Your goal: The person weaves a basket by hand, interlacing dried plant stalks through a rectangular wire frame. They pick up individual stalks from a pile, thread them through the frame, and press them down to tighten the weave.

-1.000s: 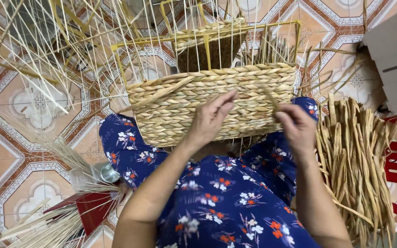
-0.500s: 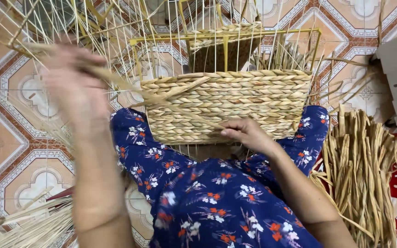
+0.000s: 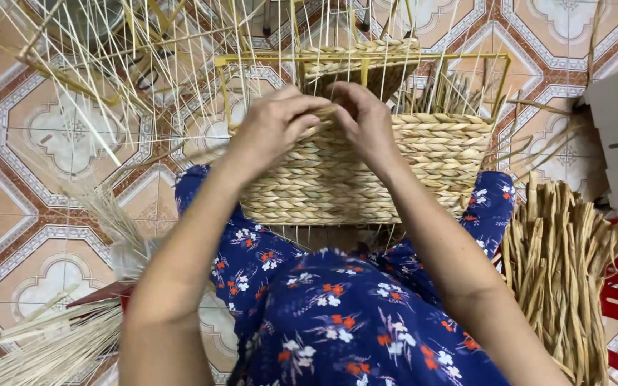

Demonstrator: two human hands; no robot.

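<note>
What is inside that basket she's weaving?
Inside the basket a yellow frame and thin upright stakes show, plus a woven far wall. The bottom is hidden by the near wall and by the left hand and right hand.

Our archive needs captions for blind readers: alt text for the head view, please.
Both hands, left hand and right hand, meet at the top edge of a half-woven straw basket resting on a lap in blue floral fabric, straw bundle alongside.
</note>
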